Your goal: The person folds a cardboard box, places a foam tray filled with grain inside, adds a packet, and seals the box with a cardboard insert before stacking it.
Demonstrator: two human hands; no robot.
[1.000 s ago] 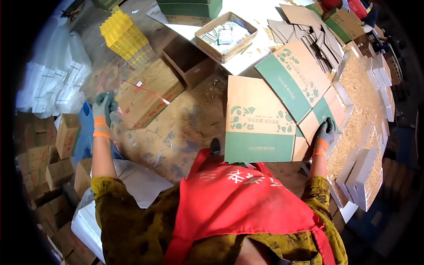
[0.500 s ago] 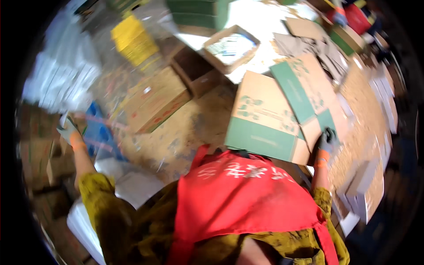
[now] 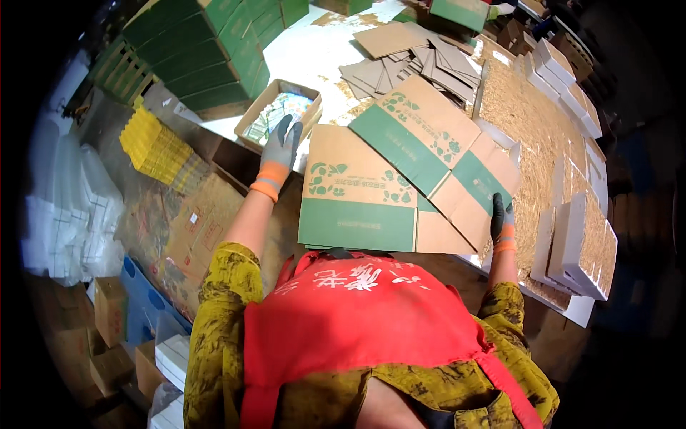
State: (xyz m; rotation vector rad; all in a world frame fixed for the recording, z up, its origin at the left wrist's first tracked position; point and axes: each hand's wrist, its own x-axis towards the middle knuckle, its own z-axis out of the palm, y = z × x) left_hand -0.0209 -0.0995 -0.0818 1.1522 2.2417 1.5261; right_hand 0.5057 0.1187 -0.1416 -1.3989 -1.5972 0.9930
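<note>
Two flattened cardboard boxes (image 3: pixel 357 222) with green bands and green leaf-and-fruit prints lie overlapping in front of my red apron. The upper one (image 3: pixel 429 129) sits askew across the lower. My right hand (image 3: pixel 502 218), in a grey glove with an orange cuff, grips the right edge of the upper flattened box; part of its fingers is hidden. My left hand (image 3: pixel 281 146), gloved alike, is raised with its fingers apart and nothing in it. It hovers by the near side of an open brown carton (image 3: pixel 316 107) holding colourful printed packets.
Green cartons (image 3: pixel 207 61) are stacked at the far left, and yellow crates (image 3: pixel 158 150) stand nearer. Grey cardboard pieces (image 3: pixel 414 68) lie on the white table. White foam trays (image 3: pixel 582 243) with brown grains line the right. Bagged white stacks (image 3: pixel 71 207) stand left.
My left hand has swung from the far left, beside the bagged stacks, to the open carton of packets. My right hand stays at the flattened boxes. The view has turned leftward objects further left.
</note>
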